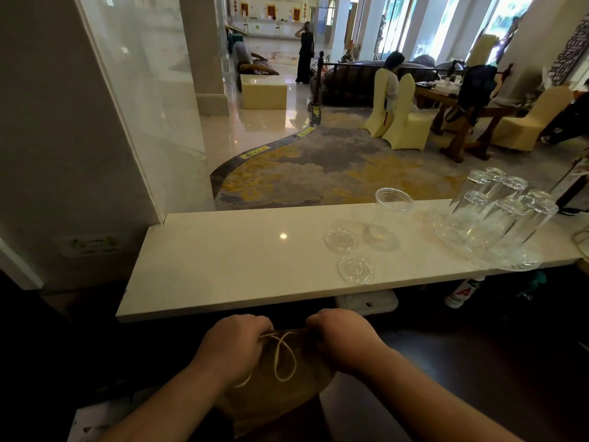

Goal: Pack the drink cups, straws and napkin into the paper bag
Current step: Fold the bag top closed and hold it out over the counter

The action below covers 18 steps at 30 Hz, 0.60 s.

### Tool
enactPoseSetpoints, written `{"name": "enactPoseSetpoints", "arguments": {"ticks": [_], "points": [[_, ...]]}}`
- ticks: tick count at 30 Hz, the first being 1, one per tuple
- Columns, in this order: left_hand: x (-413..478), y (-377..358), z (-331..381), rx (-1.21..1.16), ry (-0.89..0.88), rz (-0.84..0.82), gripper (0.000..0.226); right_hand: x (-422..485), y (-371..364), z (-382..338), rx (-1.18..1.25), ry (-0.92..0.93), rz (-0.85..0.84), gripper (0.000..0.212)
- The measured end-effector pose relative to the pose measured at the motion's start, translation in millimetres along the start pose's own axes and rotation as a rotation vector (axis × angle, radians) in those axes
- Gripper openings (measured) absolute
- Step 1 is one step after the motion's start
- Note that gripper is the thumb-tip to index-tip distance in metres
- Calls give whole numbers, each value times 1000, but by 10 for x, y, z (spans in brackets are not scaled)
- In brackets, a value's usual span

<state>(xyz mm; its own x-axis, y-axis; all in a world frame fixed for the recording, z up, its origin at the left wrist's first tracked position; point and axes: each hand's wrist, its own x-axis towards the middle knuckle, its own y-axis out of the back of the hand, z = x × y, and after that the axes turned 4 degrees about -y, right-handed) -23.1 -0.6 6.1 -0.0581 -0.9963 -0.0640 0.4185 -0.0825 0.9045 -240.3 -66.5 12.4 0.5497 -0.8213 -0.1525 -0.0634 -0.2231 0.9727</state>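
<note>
A brown paper bag (271, 390) with pale string handles lies flat below the counter's front edge. My left hand (234, 344) grips its top edge on the left, and my right hand (342, 338) grips the same edge on the right. On the white counter (223, 256) a single clear drink cup (387, 218) stands upright, right of centre. Two clear flat lids (341, 240) (356, 269) lie beside it. I see no straws or napkin.
Several clear cups (497, 218) stand upside down in a cluster at the counter's right end. A white wall and glass panel (134, 106) close the left side. Under the counter sit a white box (366, 303) and a bottle (462, 293). Beyond is a hall with chairs and people.
</note>
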Motion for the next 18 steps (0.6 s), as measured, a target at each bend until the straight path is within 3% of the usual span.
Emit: {"name": "enactPoseSetpoints", "arguments": {"ticks": [7, 13, 18], "points": [[47, 179, -260, 239, 71, -7, 11, 18, -38, 114, 34, -89, 107, 11], [16, 186, -301, 222, 69, 106, 8, 52, -31, 188, 40, -58, 158, 15], [-26, 52, -352, 124, 55, 103, 22, -5, -108, 202, 93, -14, 169, 10]]}}
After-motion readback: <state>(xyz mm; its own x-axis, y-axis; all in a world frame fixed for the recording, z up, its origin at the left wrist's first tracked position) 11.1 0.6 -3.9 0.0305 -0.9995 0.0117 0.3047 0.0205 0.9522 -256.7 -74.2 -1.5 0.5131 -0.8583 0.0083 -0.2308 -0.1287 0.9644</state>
